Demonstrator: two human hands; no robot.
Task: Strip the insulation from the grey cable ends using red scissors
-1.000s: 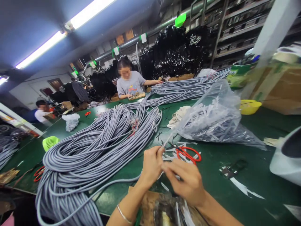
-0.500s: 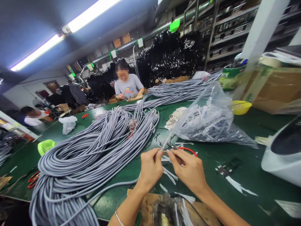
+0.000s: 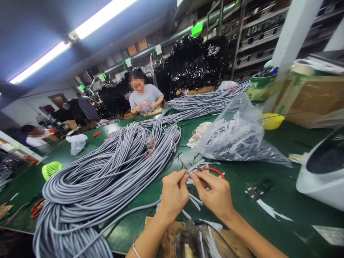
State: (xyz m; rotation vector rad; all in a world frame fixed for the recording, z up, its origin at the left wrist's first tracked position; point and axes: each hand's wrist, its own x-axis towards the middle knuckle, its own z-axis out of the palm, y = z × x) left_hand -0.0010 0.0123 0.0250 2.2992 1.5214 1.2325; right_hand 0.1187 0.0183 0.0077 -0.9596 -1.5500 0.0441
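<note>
My left hand [image 3: 175, 191] is closed in a pinch round the end of a grey cable [image 3: 129, 211], which runs back from it to the large coil on the left. Thumb and finger of my right hand [image 3: 213, 188] pinch the cable's tip, where a pale strip [image 3: 196, 165] stands out; my fingers partly hide it. The two hands nearly touch. Just behind the right fingertips shows a cutter with a red handle [image 3: 215, 170], partly covered by the hand. White strips [image 3: 196, 201] lie on the green table under the hands.
A big bundle of grey cables [image 3: 107, 168] covers the left of the table. A clear bag of scraps [image 3: 236, 139] stands behind my hands. Right of them lies a metal tool [image 3: 255, 192]; below is a wooden block [image 3: 168, 236]. Across the table a person [image 3: 145, 96] handles small parts.
My left hand has shifted slightly right, towards the right hand. The pale strip at the cable's tip now leans right instead of pointing up. The person opposite has raised something reddish.
</note>
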